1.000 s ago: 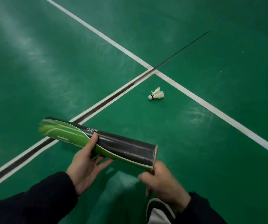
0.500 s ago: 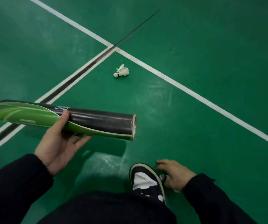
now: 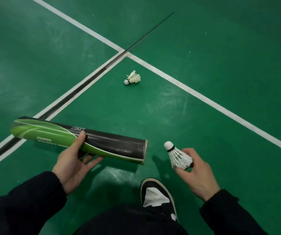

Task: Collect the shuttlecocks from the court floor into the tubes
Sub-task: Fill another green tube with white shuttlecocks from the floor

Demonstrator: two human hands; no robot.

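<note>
My left hand (image 3: 72, 164) grips a black and green shuttlecock tube (image 3: 112, 145), held almost level above the floor with its open mouth facing right. My right hand (image 3: 196, 173) holds a white feather shuttlecock (image 3: 178, 156) by its skirt, cork tip pointing up and left, a short way right of the tube's mouth. A second, ragged white shuttlecock (image 3: 133, 78) lies on its side on the green court floor, farther ahead near the crossing of the lines.
White court lines (image 3: 204, 99) cross ahead, one doubled with a black strip (image 3: 78, 91) running to the lower left. My black and white shoe (image 3: 156, 194) stands on the floor below the hands. Dark sleeves and trousers fill the bottom edge.
My right hand went down beside the shoe, then rose holding a shuttlecock. The tube in my left hand stayed roughly level.
</note>
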